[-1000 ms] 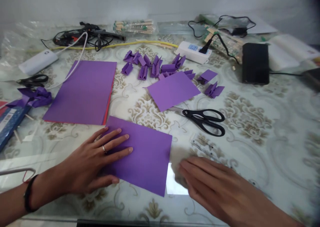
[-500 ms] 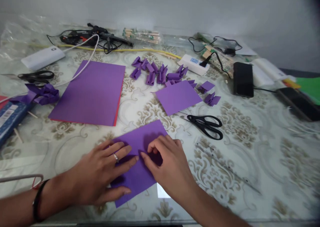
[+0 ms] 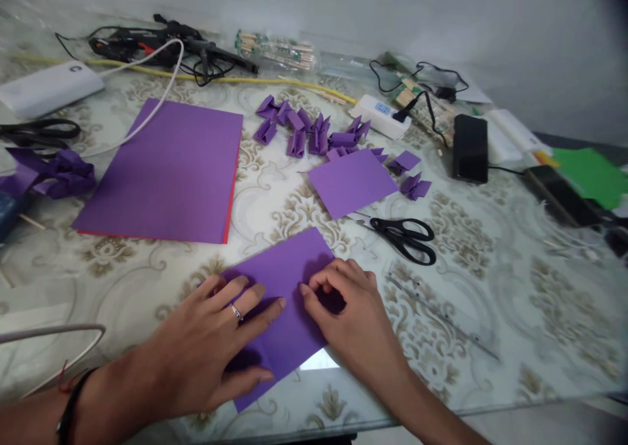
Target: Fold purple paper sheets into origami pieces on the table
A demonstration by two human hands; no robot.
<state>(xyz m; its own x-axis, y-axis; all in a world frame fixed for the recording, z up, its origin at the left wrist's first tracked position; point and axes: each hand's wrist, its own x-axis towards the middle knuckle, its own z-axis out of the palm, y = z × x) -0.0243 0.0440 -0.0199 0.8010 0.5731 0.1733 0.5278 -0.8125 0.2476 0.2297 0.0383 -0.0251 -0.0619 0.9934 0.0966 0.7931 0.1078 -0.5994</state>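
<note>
"Where's our purple sheet?"
"On the worktop, partly under our left hand."
"And our grip?"
"That hand lies spread; whether our right hand, curled over the sheet, pinches it, we can't tell."

Purple sheet: matt paper; scissor handles: plastic; tabletop: glossy (glass-like).

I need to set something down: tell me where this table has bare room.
The widest bare patch lies right of the clear strip, nearer than the black device. A narrower one runs between the sheet stack and the small purple sheet. Crowded: around the power strip and folded purple pieces, and near centre, with left hand and right hand over purple paper.
</note>
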